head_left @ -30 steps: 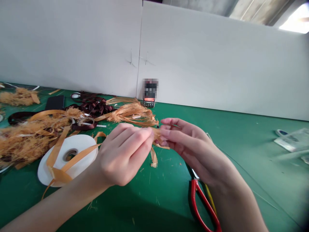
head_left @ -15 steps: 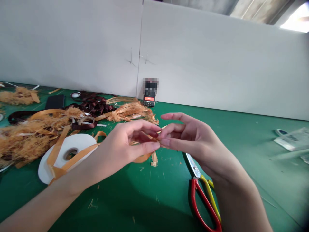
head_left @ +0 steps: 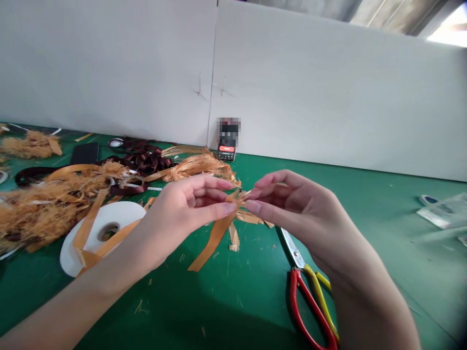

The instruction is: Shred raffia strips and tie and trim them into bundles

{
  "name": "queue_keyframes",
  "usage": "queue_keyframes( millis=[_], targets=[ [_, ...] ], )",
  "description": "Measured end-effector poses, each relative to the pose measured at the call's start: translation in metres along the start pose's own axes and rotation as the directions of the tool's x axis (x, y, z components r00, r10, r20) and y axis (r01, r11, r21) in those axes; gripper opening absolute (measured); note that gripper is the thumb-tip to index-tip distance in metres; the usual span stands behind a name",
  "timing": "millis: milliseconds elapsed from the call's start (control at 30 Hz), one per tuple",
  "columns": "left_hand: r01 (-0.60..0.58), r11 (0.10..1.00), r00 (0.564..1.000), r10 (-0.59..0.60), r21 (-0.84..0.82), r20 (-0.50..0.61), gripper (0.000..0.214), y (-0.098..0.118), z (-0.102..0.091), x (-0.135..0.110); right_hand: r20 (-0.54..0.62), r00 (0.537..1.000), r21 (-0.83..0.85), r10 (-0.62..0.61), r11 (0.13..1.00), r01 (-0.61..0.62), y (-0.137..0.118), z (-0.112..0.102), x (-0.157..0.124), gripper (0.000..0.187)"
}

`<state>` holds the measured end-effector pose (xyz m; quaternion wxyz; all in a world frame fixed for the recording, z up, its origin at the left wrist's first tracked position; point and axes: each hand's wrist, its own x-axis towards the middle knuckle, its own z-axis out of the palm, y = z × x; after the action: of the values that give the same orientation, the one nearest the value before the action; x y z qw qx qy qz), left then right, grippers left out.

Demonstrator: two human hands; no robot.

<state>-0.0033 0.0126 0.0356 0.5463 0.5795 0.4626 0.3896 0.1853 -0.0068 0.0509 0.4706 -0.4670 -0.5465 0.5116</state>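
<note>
My left hand [head_left: 182, 209] and my right hand [head_left: 295, 209] meet above the green table [head_left: 365, 218], fingertips almost touching. Between them both pinch a strip of orange ribbon [head_left: 215, 233] with a frayed end; its loose tail hangs down from my left fingers toward the table. Small frayed orange pieces [head_left: 251, 218] stick out under my right fingertips. Scissors with red and yellow handles [head_left: 310, 296] lie on the table under my right wrist.
A white ribbon spool [head_left: 109, 228] with orange ribbon trailing over it sits at the left. Heaps of frayed orange fibres [head_left: 40, 209], dark brown ribbon [head_left: 142, 158] and a phone [head_left: 226, 146] lie further back against the white wall. Clear packets [head_left: 441, 214] are at the right.
My left hand turned palm up and opened slightly. The orange ribbon's tail dropped free and now hangs straight down. My right hand rose a little, uncovering the scissors' blades.
</note>
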Motion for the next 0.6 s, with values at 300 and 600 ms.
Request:
queue_keyframes(
  millis=[300, 600],
  targets=[
    [0.010, 0.998, 0.999, -0.008, -0.058, 0.044, 0.032, -0.008, 0.006, -0.003, -0.017, 0.998, 0.069, 0.057, 0.996, -0.055, 0.005, 0.002, 0.003, 0.030],
    [0.053, 0.981, 0.998, -0.047, -0.188, 0.037, 0.028, -0.017, 0.012, 0.001, 0.053, 0.983, 0.056, 0.175, 0.983, -0.178, 0.002, 0.004, 0.005, 0.046]
  ],
)
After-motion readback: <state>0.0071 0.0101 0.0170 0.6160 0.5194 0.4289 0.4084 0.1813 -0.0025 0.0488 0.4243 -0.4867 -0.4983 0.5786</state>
